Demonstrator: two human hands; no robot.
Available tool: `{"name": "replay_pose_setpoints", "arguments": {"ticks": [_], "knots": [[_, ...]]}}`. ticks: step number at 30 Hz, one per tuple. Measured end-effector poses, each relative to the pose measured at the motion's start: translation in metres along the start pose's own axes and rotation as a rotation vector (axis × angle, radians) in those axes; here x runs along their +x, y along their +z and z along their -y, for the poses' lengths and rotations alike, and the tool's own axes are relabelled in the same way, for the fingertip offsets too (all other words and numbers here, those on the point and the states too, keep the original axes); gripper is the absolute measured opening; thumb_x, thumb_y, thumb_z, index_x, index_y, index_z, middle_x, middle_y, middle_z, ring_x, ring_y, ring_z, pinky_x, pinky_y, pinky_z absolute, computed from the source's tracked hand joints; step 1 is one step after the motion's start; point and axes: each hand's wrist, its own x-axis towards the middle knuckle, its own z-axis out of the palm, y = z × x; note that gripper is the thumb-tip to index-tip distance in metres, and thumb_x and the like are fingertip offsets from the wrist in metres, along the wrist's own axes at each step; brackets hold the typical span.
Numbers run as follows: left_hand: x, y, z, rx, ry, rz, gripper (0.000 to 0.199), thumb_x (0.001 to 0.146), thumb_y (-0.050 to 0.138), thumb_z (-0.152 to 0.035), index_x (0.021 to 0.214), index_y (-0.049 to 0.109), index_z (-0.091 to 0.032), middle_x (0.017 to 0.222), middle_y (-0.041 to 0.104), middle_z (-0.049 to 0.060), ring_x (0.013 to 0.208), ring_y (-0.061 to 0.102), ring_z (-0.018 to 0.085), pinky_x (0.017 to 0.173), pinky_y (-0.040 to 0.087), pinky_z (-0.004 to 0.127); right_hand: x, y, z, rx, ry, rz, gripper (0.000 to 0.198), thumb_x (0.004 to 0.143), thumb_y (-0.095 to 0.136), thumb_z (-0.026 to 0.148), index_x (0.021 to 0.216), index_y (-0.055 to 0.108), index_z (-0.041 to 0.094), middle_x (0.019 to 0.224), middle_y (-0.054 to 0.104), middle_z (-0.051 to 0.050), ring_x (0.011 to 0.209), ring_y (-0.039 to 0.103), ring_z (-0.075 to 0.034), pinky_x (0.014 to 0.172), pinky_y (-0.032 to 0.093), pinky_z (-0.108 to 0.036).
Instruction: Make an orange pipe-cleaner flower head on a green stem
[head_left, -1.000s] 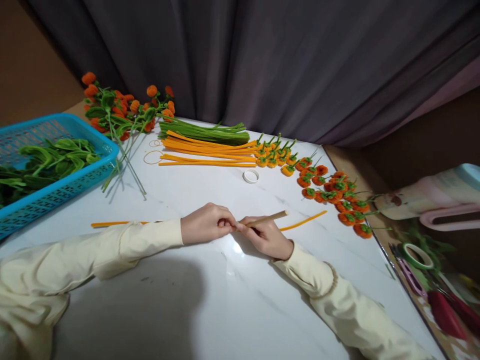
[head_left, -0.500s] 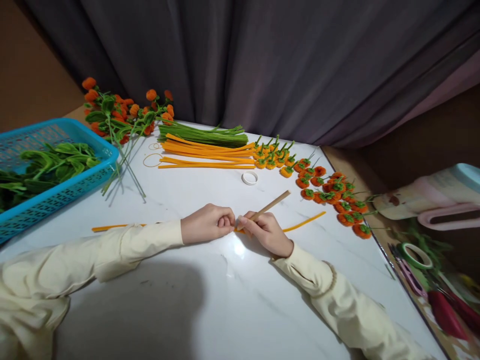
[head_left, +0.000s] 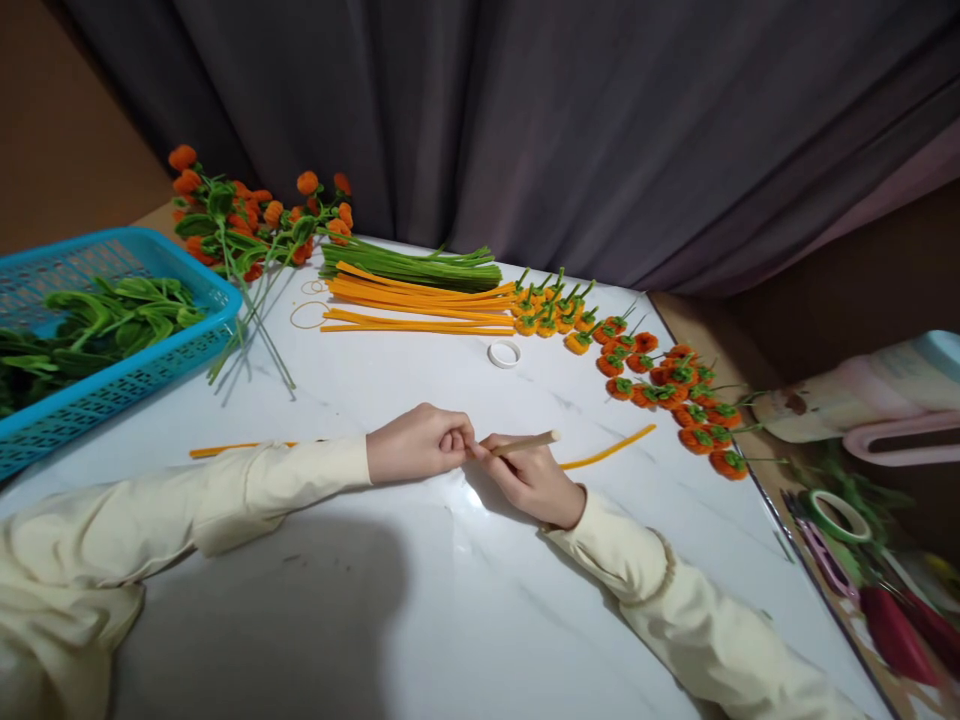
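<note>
Tan wooden stick (head_left: 525,442) nearly level, across 1 long orange pipe cleaner (head_left: 607,451) flat on table.

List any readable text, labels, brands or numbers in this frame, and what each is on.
None readable.
The pink and cream container at the right edge has a small dark mark, too blurred to read.
The blue basket, white tape ring and marble table show no print.
The wooden stick in the right hand is unmarked; so is the orange pipe cleaner by the left hand.
</note>
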Motion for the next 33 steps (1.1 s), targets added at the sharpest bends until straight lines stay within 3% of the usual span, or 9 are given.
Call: {"name": "replay_pose_setpoints", "arguments": {"ticks": [5,11,19,26,29,33], "knots": [[0.0001,-0.0005,-0.0003,-0.015,-0.008,0.011,0.012,0.07,0.052,-0.014,0.079,0.06,-0.014,0.059,0.056,-0.003,0.055,0.05,0.008,0.054,0.038,0.017,0.0023,0.0023,0.0001,-0.009,0.006,0.026,0.033,0.09,0.032,0.025,0.061,0.046,0.017,0.058,0.05,-0.001,0.049,0.041,-0.009,0.051,0.035,-0.022],[0.0007,0.0003,0.0005,-0.082,-0.01,0.017,0.011,0.07,0.051,-0.015,0.078,0.059,-0.013,0.063,0.056,-0.002,0.059,0.051,0.009,0.058,0.04,0.018,0.0024,-0.0006,-0.0021,0.218,0.224,-0.114,0.036,0.09,0.039,0.035,0.064,0.055,0.015,0.05,0.048,0.002,0.047,0.044,-0.008,0.052,0.037,-0.02],[0.0007,0.0001,-0.0001,-0.1,-0.022,0.017,0.012,0.071,0.052,-0.016,0.079,0.06,-0.012,0.059,0.055,-0.003,0.056,0.05,0.008,0.056,0.04,0.018,0.0008,-0.0009,-0.0019,0.143,0.136,-0.06,0.036,0.091,0.038,0.036,0.069,0.058,0.015,0.054,0.052,0.001,0.047,0.043,-0.007,0.048,0.036,-0.019],[0.0007,0.0,0.0011,-0.062,-0.01,0.008,0.011,0.069,0.052,-0.015,0.077,0.06,-0.014,0.058,0.054,-0.004,0.055,0.049,0.008,0.054,0.039,0.017,0.0025,0.0,0.0029,0.014,0.006,0.026,0.035,0.092,0.031,0.028,0.064,0.05,0.016,0.059,0.05,-0.001,0.049,0.041,-0.009,0.05,0.036,-0.021],[0.0016,-0.0028,0.0011,-0.092,-0.015,0.038,0.012,0.069,0.052,-0.014,0.079,0.06,-0.013,0.06,0.056,-0.003,0.057,0.051,0.008,0.055,0.04,0.017,0.003,0.0002,0.002,0.019,0.019,0.046,0.036,0.092,0.031,0.03,0.065,0.051,0.017,0.059,0.05,-0.001,0.05,0.042,-0.009,0.051,0.036,-0.021],[0.0032,-0.0093,0.0008,-0.201,-0.088,0.13,0.015,0.069,0.054,-0.016,0.082,0.058,-0.012,0.065,0.058,-0.002,0.061,0.052,0.009,0.058,0.042,0.019,0.0023,-0.0009,-0.0026,0.19,0.179,-0.026,0.038,0.09,0.038,0.038,0.065,0.055,0.015,0.053,0.048,0.002,0.047,0.04,-0.008,0.049,0.035,-0.02]]}}
